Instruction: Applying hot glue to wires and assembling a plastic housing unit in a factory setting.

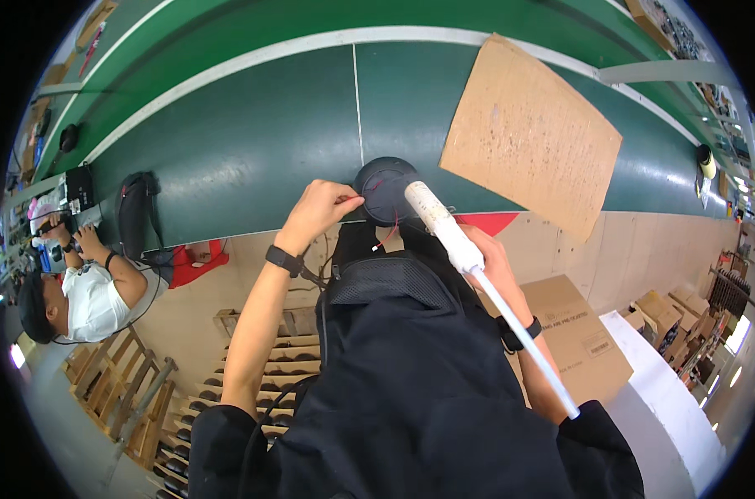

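A black round housing [377,214] rests at the near edge of the green bench, with thin red wires on its face. One red wire [386,241] hangs over its near side and ends in a small white plug. My left hand [321,208] has thumb and forefinger pinched on the housing's left rim. In my right hand [492,259] is a white hot glue gun [456,245], its stained nozzle end directed at the housing's upper right. A long pale glue stick [527,345] runs out of its back toward my right forearm. Some right fingers are hidden behind the gun.
A brown cardboard sheet [531,133] lies on the bench [261,125] to the right. At the far left a co-worker [103,291] handles something beside a dark bag [136,212]. Below stand a cardboard box [569,341] and a wooden rack [286,358] with several black round parts.
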A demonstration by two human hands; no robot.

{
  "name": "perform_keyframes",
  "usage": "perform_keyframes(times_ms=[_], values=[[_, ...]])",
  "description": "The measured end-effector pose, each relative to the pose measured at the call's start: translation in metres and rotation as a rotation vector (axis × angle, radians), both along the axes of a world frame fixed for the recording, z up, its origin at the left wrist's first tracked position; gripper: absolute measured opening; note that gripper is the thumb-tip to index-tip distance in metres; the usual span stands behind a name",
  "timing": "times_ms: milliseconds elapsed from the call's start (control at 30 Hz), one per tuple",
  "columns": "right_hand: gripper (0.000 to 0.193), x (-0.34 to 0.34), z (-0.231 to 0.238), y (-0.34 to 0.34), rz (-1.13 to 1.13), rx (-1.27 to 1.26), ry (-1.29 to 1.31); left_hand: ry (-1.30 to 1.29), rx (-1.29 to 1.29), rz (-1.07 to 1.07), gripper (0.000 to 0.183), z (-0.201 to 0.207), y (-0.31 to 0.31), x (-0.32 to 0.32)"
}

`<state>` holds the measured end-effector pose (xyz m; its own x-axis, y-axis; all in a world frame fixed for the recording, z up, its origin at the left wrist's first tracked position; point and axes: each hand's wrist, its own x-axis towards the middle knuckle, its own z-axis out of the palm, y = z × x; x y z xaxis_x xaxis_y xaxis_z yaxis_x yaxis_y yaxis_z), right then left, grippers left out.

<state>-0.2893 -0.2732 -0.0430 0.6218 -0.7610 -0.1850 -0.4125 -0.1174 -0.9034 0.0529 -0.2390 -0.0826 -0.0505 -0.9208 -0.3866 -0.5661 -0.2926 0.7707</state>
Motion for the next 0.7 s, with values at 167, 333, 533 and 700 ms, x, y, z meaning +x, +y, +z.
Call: perform_keyframes(times_ms=[167, 333, 533, 700], values=[[0.049, 0.015, 0.0, -0.003, 0.074, -0.094, 0.046, 0.165, 0.045, -0.007, 0.022, 0.008, -0.028, 0.006], [0.049, 0.026, -0.006, -0.011, 0.224, -0.159, 0.19, 0.1, -0.169, 0.068, 0.021, -0.01, -0.057, -0.004], [0.05, 0.037, -0.003, -0.011, 0.275, -0.232, 0.303, -0.004, -0.089, 0.075, 0.021, -0.012, -0.065, -0.01], [0.053, 0.037, 0.001, -0.006, 0.268, -0.27, 0.338, -0.014, -0.085, 0.086, 0.022, -0.013, -0.062, -0.008]])
